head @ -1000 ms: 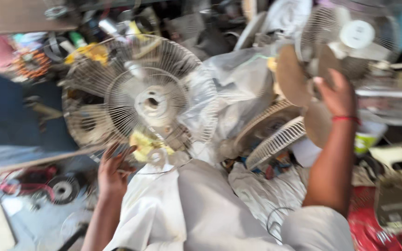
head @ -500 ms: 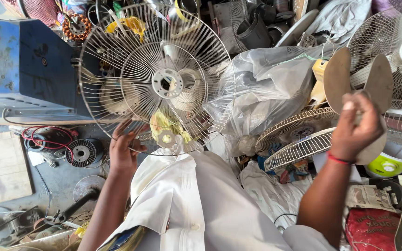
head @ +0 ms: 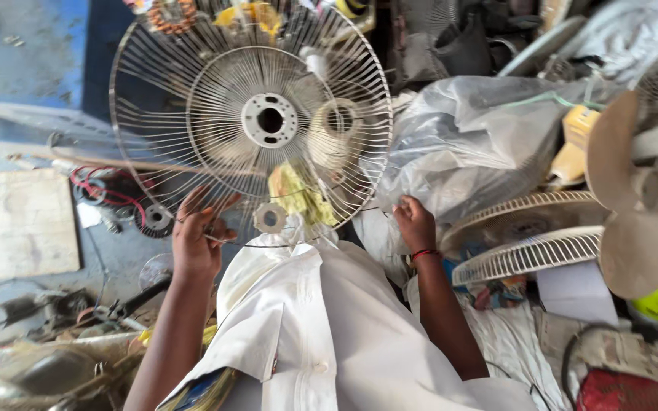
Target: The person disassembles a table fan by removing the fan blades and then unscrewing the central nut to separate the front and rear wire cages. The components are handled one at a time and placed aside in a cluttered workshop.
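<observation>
Cluttered workshop floor all around: left hand [head: 196, 243] is gripping the round white wire fan guard [head: 251, 122] at its near rim, right hand [head: 414, 222] is pinching the right edge; steadying it comes next, I'd judge.

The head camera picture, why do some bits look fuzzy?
Head view: the wire fan guard and left hand look fairly sharp in even daylight; the beige fan blade at the right edge is smeared and stretched, and the top corners blur.

Cluttered floor [head: 24, 68] with motor parts [head: 127, 202]
</observation>
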A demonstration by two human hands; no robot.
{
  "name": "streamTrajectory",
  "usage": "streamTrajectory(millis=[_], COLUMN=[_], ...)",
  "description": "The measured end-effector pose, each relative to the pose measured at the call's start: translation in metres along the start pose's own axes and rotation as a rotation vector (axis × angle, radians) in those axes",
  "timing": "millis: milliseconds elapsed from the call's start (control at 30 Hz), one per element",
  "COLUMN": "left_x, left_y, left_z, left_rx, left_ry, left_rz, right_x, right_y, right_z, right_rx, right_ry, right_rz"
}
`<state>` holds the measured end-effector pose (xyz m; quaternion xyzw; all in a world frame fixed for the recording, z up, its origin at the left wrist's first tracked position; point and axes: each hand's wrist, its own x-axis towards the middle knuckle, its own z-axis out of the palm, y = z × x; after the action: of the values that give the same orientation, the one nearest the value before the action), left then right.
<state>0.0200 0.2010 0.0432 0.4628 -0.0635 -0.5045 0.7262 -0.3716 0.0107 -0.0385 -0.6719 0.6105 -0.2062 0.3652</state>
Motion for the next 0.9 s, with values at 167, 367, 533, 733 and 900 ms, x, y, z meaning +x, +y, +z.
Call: streamTrajectory(millis=[167, 367, 533, 733, 900], left_x=[-0.004, -0.007, -0.003, 0.009, 0.016], left_y=[-0.004, -0.003, 0.004, 0.008, 0.006], left_z=[-0.008, -0.006, 0.001, -0.004, -0.001], left_rx=[-0.007, 0.038, 0.015, 0.077, 0.078], left_ry=[0.032, 0.066, -0.008, -0.026, -0.024], left_rz=[-0.021, -0.064, -0.059, -0.074, -0.095], right_x=[-0.002, -0.006, -0.013, -0.028, -0.035], right_y=[-0.003, -0.035, -0.054, -0.052, -0.042], right_z=[0.036, 0.055, 0.038, 0.025, 0.023], right_rx=[0.23, 0.45, 0.378, 0.291, 0.241], right_ry=[-0.218, -0.314, -0.275, -0.219, -0.185], right_rz=[0.101, 0.068, 0.06, 0.073, 0.149])
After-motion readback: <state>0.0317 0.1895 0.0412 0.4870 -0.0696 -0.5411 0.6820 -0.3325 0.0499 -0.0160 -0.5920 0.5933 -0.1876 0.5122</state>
